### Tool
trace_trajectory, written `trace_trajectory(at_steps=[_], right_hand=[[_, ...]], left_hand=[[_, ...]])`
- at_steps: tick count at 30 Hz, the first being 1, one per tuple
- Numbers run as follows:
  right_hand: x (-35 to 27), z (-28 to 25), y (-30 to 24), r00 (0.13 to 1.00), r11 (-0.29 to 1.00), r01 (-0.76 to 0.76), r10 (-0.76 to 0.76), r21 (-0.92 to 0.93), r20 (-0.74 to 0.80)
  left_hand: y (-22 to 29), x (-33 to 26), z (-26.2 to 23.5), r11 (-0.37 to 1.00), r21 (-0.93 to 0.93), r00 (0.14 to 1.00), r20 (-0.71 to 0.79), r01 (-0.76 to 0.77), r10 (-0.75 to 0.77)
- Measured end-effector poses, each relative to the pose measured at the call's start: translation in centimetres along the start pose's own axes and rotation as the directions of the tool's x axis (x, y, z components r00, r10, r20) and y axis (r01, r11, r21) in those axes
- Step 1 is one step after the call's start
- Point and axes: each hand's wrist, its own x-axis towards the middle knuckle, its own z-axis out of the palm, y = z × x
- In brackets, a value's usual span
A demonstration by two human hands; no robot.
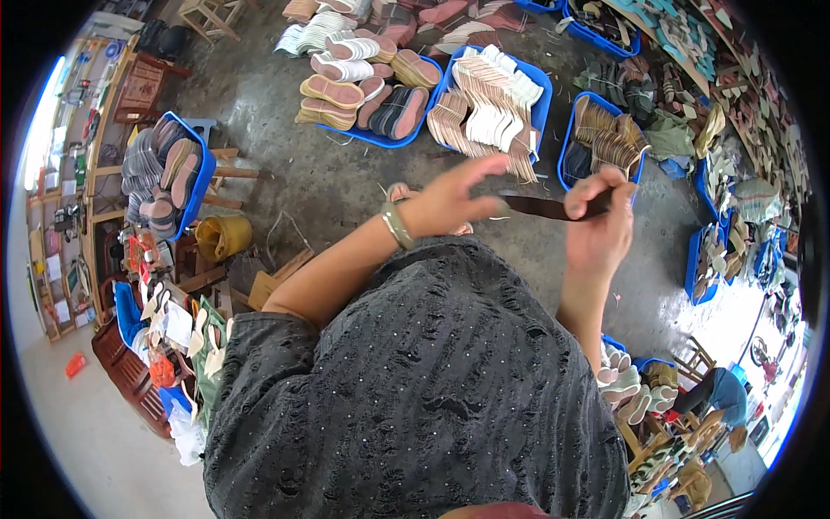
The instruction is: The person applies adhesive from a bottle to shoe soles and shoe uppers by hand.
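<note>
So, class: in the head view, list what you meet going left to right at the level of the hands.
Blue tray of soles on a stool → yellow bucket → left hand → dark strap → right hand → blue crate by the right edge.

bare concrete floor (328, 182) lies open under the hands, hemmed by blue sole-filled bins (540, 95) ahead and right.
</note>
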Motion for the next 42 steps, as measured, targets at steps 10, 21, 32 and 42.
trace_trajectory(at_steps=[10,21,32,42], right_hand=[[4.5,2.5,0.2,0.995,0.965,-0.049,0.026,0.259,0.092],[7.9,-0.6,-3.7,0.984,0.898,0.024,-0.097,0.439,0.146],[7.4,-4.3,-9.9,0.944,0.867,0.294,-0.329,0.403,0.019],[3.3,1.6,0.5,0.979,0.982,-0.057,0.020,0.178,0.203]], left_hand=[[0.9,-1.8,-3.1,0.845,-0.260,0.845,0.413,0.468,-0.340],[-4.0,-10.6,-10.5,0.730,-0.175,0.750,0.109,0.661,-0.653],[-10.1,-16.6,-12.2,0.644,-0.054,0.631,-0.155,0.763,-0.760],[-0.3,-3.6,-5.1,0.977,0.181,0.990,0.056,0.115,-0.127]])
